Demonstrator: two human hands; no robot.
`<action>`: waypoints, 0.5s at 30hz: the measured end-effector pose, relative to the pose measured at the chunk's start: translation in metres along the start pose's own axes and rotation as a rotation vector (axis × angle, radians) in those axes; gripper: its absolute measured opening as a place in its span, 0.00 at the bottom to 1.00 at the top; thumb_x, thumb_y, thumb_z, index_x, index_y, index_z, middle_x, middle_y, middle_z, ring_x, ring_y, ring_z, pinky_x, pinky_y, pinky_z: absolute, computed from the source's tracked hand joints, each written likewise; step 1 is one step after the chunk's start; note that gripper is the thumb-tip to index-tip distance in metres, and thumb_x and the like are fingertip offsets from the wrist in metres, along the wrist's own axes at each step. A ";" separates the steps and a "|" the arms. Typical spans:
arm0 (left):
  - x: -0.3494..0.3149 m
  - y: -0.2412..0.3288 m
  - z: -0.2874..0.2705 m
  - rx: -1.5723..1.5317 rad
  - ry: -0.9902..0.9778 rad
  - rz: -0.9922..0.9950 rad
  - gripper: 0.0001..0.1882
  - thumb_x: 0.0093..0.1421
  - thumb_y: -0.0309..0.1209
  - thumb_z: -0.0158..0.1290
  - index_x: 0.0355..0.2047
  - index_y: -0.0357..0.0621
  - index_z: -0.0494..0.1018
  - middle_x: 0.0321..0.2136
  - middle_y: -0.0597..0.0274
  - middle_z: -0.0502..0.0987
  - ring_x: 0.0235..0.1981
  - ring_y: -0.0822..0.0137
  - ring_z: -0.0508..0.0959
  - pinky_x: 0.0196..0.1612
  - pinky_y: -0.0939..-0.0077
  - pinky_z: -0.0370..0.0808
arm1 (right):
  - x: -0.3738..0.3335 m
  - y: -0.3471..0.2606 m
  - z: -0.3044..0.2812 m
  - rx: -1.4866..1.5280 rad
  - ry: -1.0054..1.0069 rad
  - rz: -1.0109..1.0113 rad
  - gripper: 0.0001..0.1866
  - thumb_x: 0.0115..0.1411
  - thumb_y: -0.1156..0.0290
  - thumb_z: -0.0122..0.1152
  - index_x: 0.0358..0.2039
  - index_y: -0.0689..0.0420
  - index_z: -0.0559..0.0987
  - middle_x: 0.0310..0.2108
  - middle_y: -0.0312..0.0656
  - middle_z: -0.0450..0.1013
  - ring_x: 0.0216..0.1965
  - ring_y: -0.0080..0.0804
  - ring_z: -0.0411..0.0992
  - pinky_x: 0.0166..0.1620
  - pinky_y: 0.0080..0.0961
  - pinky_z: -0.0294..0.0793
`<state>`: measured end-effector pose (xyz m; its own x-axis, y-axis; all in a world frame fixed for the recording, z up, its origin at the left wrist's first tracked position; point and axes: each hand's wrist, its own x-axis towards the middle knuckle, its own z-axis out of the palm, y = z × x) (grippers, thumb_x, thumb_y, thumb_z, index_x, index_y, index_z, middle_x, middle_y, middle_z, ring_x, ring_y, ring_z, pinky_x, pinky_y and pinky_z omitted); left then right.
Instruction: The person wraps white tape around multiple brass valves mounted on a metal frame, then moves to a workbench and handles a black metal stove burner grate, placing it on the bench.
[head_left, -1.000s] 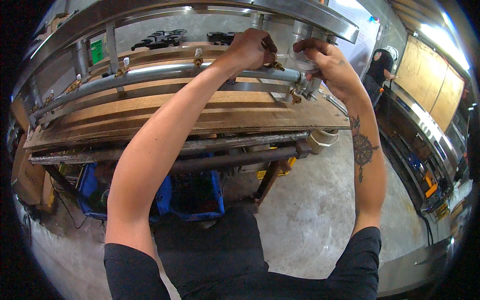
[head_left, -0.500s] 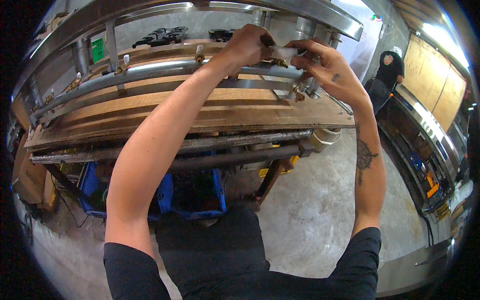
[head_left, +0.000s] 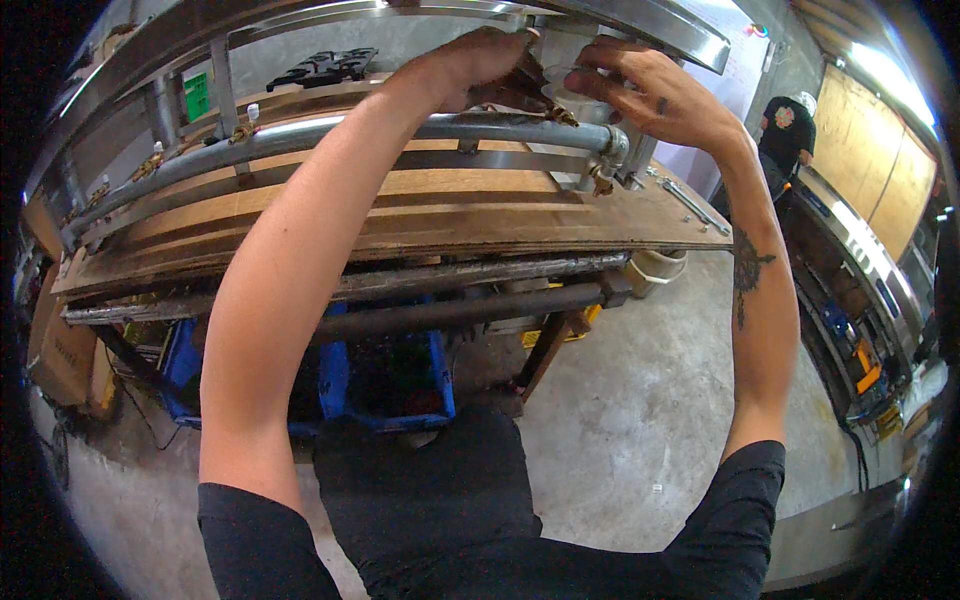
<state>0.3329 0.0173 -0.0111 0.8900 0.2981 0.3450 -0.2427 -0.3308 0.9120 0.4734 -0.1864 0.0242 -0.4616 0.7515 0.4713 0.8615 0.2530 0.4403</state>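
Observation:
A galvanised steel pipe [head_left: 470,127] with small brass valves runs across the metal frame in front of me. My left hand [head_left: 490,72] is curled in beside the brass valve [head_left: 562,116] near the pipe's right end. Its fingertips are partly hidden, so what they grip does not show clearly. To the right, my right hand [head_left: 655,98] has thumb and fingers bent around a whitish roll of tape [head_left: 572,84], just above that valve. Another brass valve [head_left: 600,182] hangs below the elbow at the pipe's end.
Under the pipe lies a wooden board [head_left: 430,225], with wrenches [head_left: 690,205] at its right. Black burner grates [head_left: 325,68] stand behind. Blue crates [head_left: 388,385] and a bucket [head_left: 657,268] sit below. A person [head_left: 785,135] stands at the far right, beside a long steel unit [head_left: 850,235].
Both hands have risen slightly, and the right hand has swung a little outward. The white tape that stretched between the fingers now shows as a rounder shape under my right fingers.

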 end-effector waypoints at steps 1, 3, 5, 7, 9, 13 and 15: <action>-0.001 0.005 -0.001 -0.102 0.018 -0.068 0.30 0.73 0.51 0.45 0.56 0.32 0.71 0.48 0.47 0.82 0.48 0.56 0.83 0.53 0.58 0.82 | 0.003 -0.002 0.001 -0.015 0.008 0.002 0.20 0.69 0.59 0.59 0.51 0.62 0.79 0.40 0.54 0.78 0.38 0.52 0.75 0.45 0.42 0.75; -0.003 0.010 -0.006 -0.167 0.023 -0.127 0.30 0.73 0.51 0.45 0.56 0.33 0.71 0.48 0.48 0.82 0.48 0.57 0.83 0.53 0.58 0.82 | 0.010 -0.006 0.001 -0.005 -0.012 0.031 0.20 0.69 0.59 0.59 0.50 0.63 0.80 0.39 0.54 0.78 0.37 0.52 0.75 0.44 0.42 0.75; -0.003 0.011 -0.009 -0.170 -0.004 -0.125 0.29 0.73 0.51 0.45 0.56 0.34 0.72 0.48 0.48 0.82 0.48 0.58 0.83 0.53 0.58 0.81 | 0.019 -0.011 0.001 0.049 -0.064 0.084 0.20 0.69 0.58 0.60 0.49 0.63 0.81 0.37 0.54 0.78 0.36 0.52 0.76 0.43 0.42 0.75; 0.000 0.010 -0.012 -0.152 -0.033 -0.105 0.29 0.73 0.51 0.46 0.56 0.34 0.72 0.48 0.49 0.82 0.48 0.58 0.83 0.54 0.58 0.81 | 0.026 -0.016 0.002 0.063 -0.114 0.179 0.18 0.66 0.61 0.60 0.45 0.65 0.80 0.34 0.60 0.77 0.37 0.58 0.77 0.42 0.46 0.76; 0.003 0.009 -0.014 -0.125 -0.054 -0.085 0.28 0.73 0.50 0.46 0.56 0.35 0.72 0.49 0.50 0.82 0.48 0.59 0.83 0.54 0.59 0.81 | 0.034 -0.020 0.003 0.065 -0.113 0.171 0.16 0.63 0.64 0.62 0.42 0.66 0.80 0.33 0.62 0.77 0.38 0.61 0.77 0.41 0.48 0.76; 0.008 0.007 -0.019 -0.066 -0.080 -0.043 0.27 0.73 0.50 0.46 0.56 0.37 0.72 0.49 0.51 0.82 0.48 0.60 0.83 0.54 0.59 0.80 | 0.042 -0.019 0.011 0.077 -0.072 0.059 0.13 0.58 0.69 0.63 0.39 0.66 0.80 0.32 0.62 0.77 0.38 0.60 0.77 0.41 0.47 0.76; 0.010 0.004 -0.023 -0.035 -0.086 -0.003 0.27 0.73 0.50 0.46 0.56 0.38 0.73 0.49 0.52 0.82 0.48 0.61 0.83 0.55 0.59 0.80 | 0.042 -0.018 0.015 0.049 -0.090 0.070 0.15 0.60 0.70 0.64 0.44 0.65 0.80 0.36 0.60 0.78 0.40 0.58 0.78 0.44 0.46 0.76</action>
<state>0.3321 0.0390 0.0013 0.9204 0.2205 0.3228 -0.2517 -0.2977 0.9209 0.4420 -0.1503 0.0242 -0.3813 0.8193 0.4282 0.9012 0.2261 0.3697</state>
